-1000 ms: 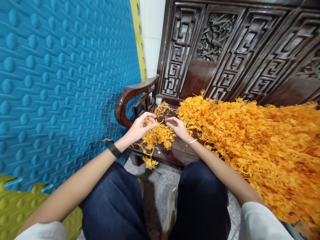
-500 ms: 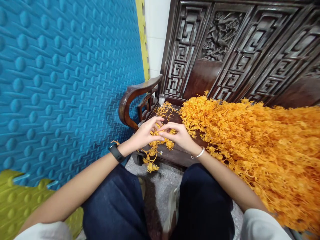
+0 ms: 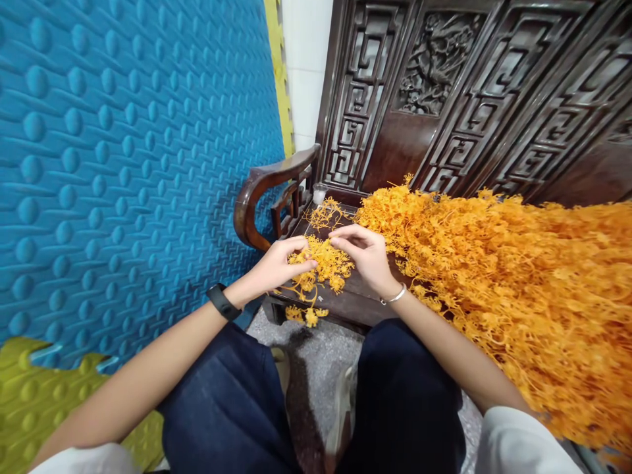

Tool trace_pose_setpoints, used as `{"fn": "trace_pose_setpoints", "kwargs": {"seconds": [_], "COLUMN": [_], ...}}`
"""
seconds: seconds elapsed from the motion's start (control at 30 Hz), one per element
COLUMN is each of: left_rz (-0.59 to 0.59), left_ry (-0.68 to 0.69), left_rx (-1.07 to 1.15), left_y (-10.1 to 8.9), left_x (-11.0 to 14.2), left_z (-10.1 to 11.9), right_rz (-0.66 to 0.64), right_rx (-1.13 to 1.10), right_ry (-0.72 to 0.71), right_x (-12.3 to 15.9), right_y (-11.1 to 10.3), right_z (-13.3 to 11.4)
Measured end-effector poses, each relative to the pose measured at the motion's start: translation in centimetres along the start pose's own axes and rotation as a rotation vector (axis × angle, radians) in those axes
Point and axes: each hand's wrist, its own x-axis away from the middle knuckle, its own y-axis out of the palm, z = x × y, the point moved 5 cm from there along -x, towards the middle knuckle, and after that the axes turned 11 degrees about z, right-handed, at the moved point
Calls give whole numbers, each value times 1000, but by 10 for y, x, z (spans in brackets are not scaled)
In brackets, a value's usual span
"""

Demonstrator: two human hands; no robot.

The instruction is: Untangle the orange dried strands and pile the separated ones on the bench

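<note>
My left hand (image 3: 286, 260) is curled around the left side of a bunch of orange plastic flower sprigs (image 3: 330, 263), thumb on the near side. The bunch is spread above the seat's front, and a few thin stems with frilly heads dangle below it. At the bunch's upper right, my right hand (image 3: 366, 253) pinches a small orange piece between thumb and forefinger; its exact shape is too small to make out. Behind the hands, a loose clump of bare orange stems (image 3: 324, 214) lies on the dark wooden seat (image 3: 358, 299).
A large heap of orange plastic sprigs (image 3: 518, 283) covers the bench to the right. A curved wooden armrest (image 3: 251, 197) and a small clear cup (image 3: 319, 193) are at the left end. Behind rises a carved backrest (image 3: 405, 151). Blue foam matting (image 3: 123, 164) stands at left.
My hands were close together over the bunch. Now the right hand has moved right and slightly up, leaving a gap in which more of the spread bunch shows.
</note>
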Motion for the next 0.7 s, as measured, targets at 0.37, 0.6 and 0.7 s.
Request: {"fn": "trace_pose_setpoints", "kwargs": {"seconds": [0.37,0.6,0.7], "left_rz": [22,-78,-76], "left_ry": [-138,-157,-170], "left_rx": [198,217,229], "left_y": [6,12,11], "left_x": [-6,-8,-8], "left_z": [-4,-5,-3], "right_rz": [-121,-106,-131], "right_rx": [-46,1,-93], "right_ry": [28,5,56], "right_x": [0,-1,1], "right_y": [4,2,5], "right_z": [3,2,2]}}
